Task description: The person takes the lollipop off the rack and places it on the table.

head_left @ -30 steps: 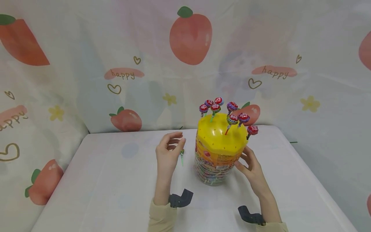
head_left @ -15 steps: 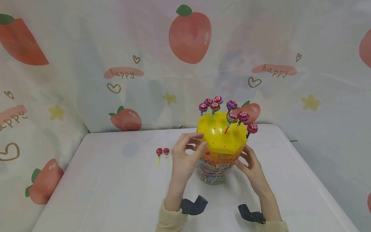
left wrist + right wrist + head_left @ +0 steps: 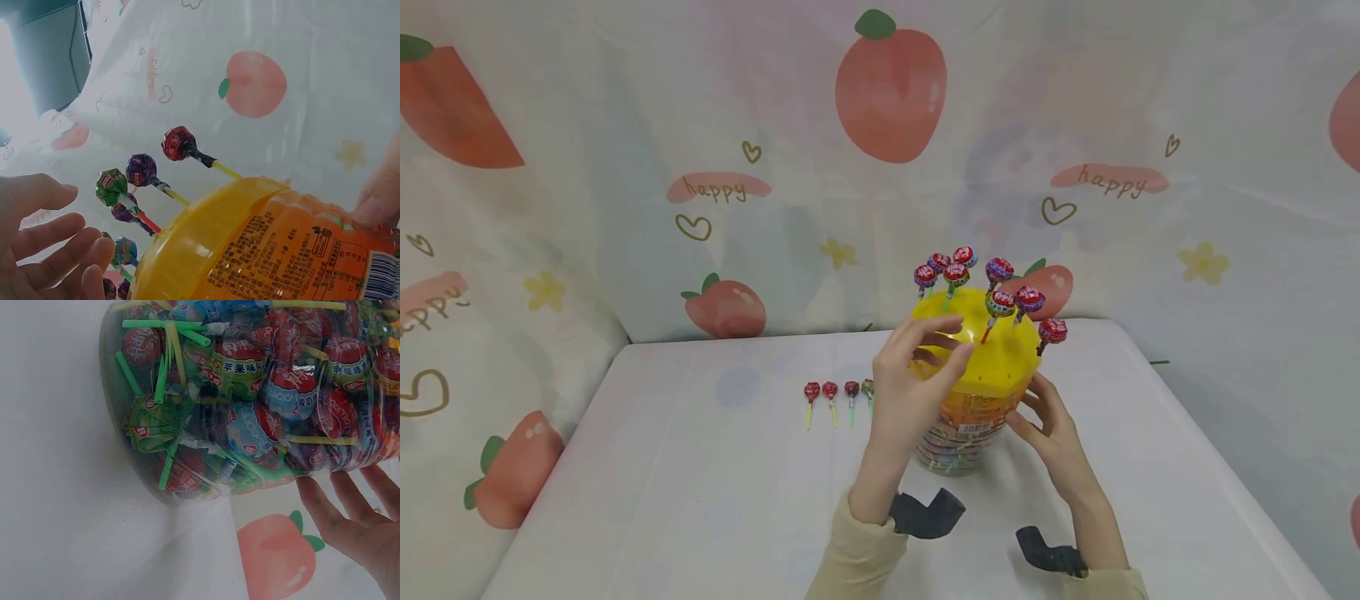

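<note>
A plastic jar (image 3: pixel 977 408) of wrapped lollipops stands on the table, under a yellow lid (image 3: pixel 1000 362) with small holes. Several lollipops (image 3: pixel 999 304) stick up out of the lid by their sticks. Over the lid's left part hangs my left hand (image 3: pixel 913 383), fingers loosely bent and thumb apart, nothing seen between them; the left wrist view shows the hand beside the upright lollipops (image 3: pixel 111 186). My right hand (image 3: pixel 1052 437) holds the jar's right side, thumb toward me, fingers round the side. Its fingertips touch the clear wall in the right wrist view.
Several loose lollipops (image 3: pixel 830 390) lie in a row on the white table (image 3: pixel 700 467), left of my left forearm, which may hide more. A fruit-printed cloth (image 3: pixel 790 100) hangs behind the table. Black wrist mounts (image 3: pixel 928 514) sit on both wrists.
My left hand has moved right, from beside the loose lollipops to over the lid. The row of loose lollipops has come into sight behind it. My right hand stays at the jar.
</note>
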`<state>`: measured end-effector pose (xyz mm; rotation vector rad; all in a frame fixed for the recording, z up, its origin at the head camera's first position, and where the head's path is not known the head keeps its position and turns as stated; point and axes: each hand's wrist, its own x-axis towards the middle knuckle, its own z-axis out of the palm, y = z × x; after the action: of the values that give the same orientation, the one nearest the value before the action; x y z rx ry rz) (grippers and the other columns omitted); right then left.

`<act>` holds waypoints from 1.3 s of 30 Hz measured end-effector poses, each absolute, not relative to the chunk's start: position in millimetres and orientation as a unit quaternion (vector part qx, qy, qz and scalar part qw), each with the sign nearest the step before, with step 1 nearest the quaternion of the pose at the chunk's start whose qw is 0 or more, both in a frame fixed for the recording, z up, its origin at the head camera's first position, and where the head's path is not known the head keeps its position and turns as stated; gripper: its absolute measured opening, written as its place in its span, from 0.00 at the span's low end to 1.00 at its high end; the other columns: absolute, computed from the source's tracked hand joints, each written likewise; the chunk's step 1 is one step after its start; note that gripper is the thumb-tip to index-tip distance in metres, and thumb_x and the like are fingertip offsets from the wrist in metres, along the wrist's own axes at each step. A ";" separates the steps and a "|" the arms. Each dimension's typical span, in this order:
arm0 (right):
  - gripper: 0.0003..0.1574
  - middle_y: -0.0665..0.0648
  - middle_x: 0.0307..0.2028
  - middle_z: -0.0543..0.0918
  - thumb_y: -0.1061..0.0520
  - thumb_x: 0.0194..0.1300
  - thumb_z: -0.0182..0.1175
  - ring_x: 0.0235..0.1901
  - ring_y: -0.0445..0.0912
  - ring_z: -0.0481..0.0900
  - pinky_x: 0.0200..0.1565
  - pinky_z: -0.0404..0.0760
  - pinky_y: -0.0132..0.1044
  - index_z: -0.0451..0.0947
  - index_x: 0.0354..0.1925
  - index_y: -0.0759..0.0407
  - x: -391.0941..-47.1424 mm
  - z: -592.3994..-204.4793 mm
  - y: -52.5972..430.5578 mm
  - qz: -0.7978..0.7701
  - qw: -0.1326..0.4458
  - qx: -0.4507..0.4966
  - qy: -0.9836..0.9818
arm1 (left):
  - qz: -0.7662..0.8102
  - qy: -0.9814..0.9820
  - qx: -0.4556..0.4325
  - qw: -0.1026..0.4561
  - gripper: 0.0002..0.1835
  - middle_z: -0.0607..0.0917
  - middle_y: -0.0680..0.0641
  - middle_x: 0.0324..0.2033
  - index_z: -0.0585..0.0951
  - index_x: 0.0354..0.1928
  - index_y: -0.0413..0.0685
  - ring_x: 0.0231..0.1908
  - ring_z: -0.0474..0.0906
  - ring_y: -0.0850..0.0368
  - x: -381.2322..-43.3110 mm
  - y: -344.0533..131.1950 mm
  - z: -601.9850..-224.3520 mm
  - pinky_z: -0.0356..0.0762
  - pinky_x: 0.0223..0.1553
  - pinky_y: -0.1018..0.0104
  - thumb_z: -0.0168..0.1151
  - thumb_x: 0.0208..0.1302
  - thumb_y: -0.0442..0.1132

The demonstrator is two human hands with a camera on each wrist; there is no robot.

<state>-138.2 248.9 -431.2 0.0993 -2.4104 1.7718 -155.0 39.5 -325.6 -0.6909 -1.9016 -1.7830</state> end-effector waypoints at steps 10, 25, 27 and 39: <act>0.44 0.60 0.73 0.54 0.54 0.67 0.57 0.69 0.58 0.57 0.63 0.62 0.67 0.47 0.74 0.48 -137.7 -431.2 249.6 0.588 0.070 0.029 -0.805 | -0.606 -0.701 -0.278 0.253 0.16 0.83 0.46 0.45 0.80 0.51 0.45 0.42 0.81 0.56 -161.2 55.5 -311.7 0.80 0.42 0.73 0.65 0.62 0.40; 0.44 0.61 0.73 0.54 0.53 0.67 0.56 0.70 0.61 0.55 0.63 0.61 0.67 0.47 0.74 0.50 -139.0 -431.6 249.9 0.586 0.067 0.026 -0.807 | -0.573 -0.719 -0.282 0.274 0.18 0.82 0.46 0.44 0.78 0.54 0.46 0.40 0.82 0.57 -170.6 67.8 -307.3 0.78 0.41 0.78 0.65 0.62 0.40; 0.43 0.60 0.73 0.54 0.53 0.67 0.56 0.70 0.61 0.55 0.63 0.61 0.67 0.47 0.74 0.50 -139.6 -431.4 250.0 0.585 0.067 0.026 -0.808 | -0.574 -0.718 -0.283 0.273 0.18 0.82 0.46 0.44 0.78 0.53 0.46 0.40 0.82 0.57 -171.2 68.1 -307.3 0.79 0.40 0.78 0.65 0.62 0.40; 0.44 0.60 0.73 0.54 0.53 0.68 0.56 0.70 0.60 0.55 0.63 0.62 0.66 0.47 0.74 0.49 -138.8 -430.7 249.2 0.590 0.062 0.022 -0.805 | -0.595 -0.698 -0.289 0.273 0.17 0.82 0.47 0.43 0.79 0.53 0.47 0.40 0.83 0.58 -173.0 68.7 -307.5 0.79 0.38 0.77 0.65 0.62 0.40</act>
<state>-138.8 249.2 -430.7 0.0664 -2.4322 1.7839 -173.0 68.7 -307.5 -0.7786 -1.8782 -1.6015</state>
